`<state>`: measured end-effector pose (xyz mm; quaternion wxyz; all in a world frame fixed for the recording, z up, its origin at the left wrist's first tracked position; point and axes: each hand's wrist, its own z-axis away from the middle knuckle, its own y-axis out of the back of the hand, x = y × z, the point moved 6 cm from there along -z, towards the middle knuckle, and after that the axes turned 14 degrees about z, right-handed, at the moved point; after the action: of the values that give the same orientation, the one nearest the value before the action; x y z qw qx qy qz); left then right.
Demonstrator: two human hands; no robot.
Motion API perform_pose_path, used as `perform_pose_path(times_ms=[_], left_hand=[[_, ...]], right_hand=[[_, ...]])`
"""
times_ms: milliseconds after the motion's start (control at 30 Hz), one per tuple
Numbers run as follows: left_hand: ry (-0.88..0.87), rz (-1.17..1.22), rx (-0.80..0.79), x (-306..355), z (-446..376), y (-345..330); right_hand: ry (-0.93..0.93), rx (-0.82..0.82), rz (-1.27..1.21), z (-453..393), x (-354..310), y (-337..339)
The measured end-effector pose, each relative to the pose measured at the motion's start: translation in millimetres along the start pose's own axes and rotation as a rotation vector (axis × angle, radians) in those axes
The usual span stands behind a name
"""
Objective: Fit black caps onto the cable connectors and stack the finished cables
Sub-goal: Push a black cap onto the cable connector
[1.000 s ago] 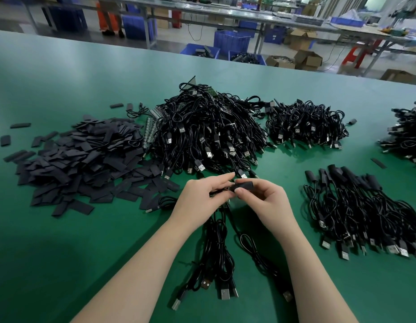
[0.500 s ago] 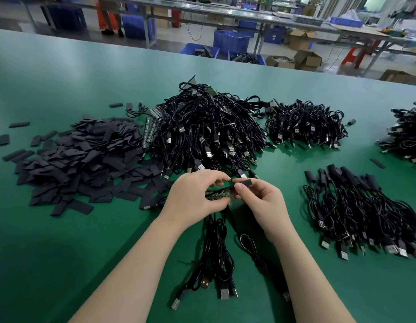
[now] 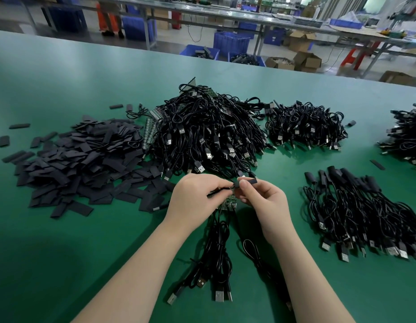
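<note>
This is a factory assembly hall. The long green worktable (image 3: 62,73) carries big heaps of black cables (image 3: 207,136) and a pile of black caps (image 3: 74,164). Behind the worktable stand more long benches (image 3: 225,14), with blue plastic crates (image 3: 231,41) and open cardboard boxes (image 3: 306,60) on the concrete floor beneath them.

single head-worn wide-angle view, looking forward and down from above the flat green surface (image 3: 62,252); both bare forearms enter from the lower edge, the hands close below the lens; distant workshop benches (image 3: 225,12) curve along the upper edge.
</note>
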<state>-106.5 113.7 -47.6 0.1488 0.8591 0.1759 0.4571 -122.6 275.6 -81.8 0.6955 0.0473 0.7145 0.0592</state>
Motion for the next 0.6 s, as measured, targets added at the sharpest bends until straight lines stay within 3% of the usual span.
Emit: perform_pose_path(times_ms=[267, 600], left_hand=[[0.095, 0.029, 0.092, -5.5, 2.8, 2.5], [0.042, 0.004, 0.073, 1.2, 3.4, 1.4]], right_hand=[[0.018, 0.014, 0.000, 3.9, -5.4, -4.1], [0.069, 0.054, 0.128, 5.6, -10.7, -3.3]])
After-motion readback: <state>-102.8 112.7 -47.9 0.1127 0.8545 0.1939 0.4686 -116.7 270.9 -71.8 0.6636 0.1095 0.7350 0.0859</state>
